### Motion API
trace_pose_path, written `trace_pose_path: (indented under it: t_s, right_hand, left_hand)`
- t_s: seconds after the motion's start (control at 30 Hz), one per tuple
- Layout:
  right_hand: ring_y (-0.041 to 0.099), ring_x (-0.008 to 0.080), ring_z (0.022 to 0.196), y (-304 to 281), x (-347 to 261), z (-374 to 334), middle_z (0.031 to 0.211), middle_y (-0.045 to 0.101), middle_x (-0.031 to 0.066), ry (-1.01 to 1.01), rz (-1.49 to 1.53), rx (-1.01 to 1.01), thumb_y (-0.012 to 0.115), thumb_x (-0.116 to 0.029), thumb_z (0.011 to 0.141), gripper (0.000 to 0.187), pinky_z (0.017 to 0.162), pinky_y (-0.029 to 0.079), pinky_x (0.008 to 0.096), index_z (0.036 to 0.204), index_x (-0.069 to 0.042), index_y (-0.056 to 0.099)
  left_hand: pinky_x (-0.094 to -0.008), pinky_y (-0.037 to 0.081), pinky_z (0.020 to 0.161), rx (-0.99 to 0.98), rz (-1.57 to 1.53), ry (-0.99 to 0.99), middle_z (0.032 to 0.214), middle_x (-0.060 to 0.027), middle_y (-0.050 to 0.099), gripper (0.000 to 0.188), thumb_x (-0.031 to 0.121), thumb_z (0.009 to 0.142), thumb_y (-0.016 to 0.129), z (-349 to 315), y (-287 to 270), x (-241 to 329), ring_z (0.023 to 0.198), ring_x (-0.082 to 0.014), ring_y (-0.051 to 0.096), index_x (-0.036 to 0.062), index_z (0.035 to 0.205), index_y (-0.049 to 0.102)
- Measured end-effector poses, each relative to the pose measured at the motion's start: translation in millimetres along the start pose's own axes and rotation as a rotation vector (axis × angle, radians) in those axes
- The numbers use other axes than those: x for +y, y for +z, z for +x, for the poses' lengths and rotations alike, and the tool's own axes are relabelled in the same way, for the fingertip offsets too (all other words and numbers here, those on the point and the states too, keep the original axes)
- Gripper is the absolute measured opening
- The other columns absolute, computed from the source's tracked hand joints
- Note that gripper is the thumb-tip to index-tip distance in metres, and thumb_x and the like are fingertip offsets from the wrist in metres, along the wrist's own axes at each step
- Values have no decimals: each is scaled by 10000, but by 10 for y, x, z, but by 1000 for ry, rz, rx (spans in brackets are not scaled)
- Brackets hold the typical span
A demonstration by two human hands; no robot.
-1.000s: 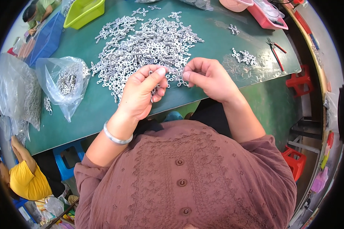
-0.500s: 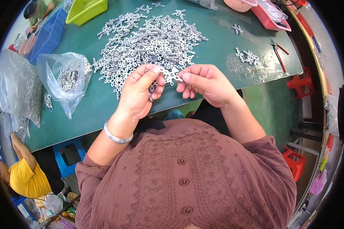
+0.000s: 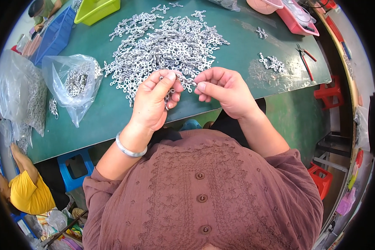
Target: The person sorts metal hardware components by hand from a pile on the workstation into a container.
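Observation:
Between my two hands hangs a small silver chain-link piece (image 3: 186, 80) of joined rings, above the table's near edge. My left hand (image 3: 156, 98) pinches one end with thumb and forefinger, its other fingers curled over more rings. At the opposite end, my right hand (image 3: 226, 89) grips the tip between thumb and fingertips. Just beyond my fingers spreads a large heap of silver ring-link pieces (image 3: 166, 46), many of them cross-shaped. How the rings under my left fingers join the held piece is hidden.
On the green table (image 3: 112, 121) stand an open clear bag of links (image 3: 77, 83), a fuller bag (image 3: 33, 100), a blue crate (image 3: 52, 39), a green basket (image 3: 96, 11) and a pink basket (image 3: 298, 23). Red-handled pliers (image 3: 306, 62) lie right. A person in yellow (image 3: 31, 193) is at lower left.
The link piece has turned between my fingers, from lying flat-on to more edge-on. My right hand stays close by, its fingers slightly more curled. The whole view has shifted slightly.

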State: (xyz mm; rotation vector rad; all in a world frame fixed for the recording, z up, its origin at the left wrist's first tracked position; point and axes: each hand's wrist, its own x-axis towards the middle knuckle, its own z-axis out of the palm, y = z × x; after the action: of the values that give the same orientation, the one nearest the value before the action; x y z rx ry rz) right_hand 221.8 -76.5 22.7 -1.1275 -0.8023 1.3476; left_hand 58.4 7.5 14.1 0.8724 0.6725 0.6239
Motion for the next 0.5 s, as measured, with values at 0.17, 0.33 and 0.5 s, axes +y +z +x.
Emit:
trace_pose_path:
  t_s: [0.17,0.33,0.5]
  right_hand:
    - [548,71,649,44,40,-1,768,594,30,-114,-83,73,588,-22,788,127,601,457,195,907,18,573]
    - [543,62,721,61,75,-3,830,578,21,-175,-94,99,600,-1,777,174,670,462,196,945,19,558]
    - [532,54,765,37,111,1,858,569,20,-237,-128,84,601,1,779,207,705,454,192,978,21,547]
  left_hand:
    - [-175,335,457,-11,-9,-12,707,-16,544,170,184,879,516,-9,12,3,577,-87,478,48,965,570]
    - [-177,345,458,-27,-44,-20,718,-25,548,167,154,878,507,1,-23,-6,581,-93,485,38,982,566]
    - [-180,358,463,-39,-73,-29,727,-34,550,176,128,874,502,2,-24,2,582,-98,489,32,1011,559]
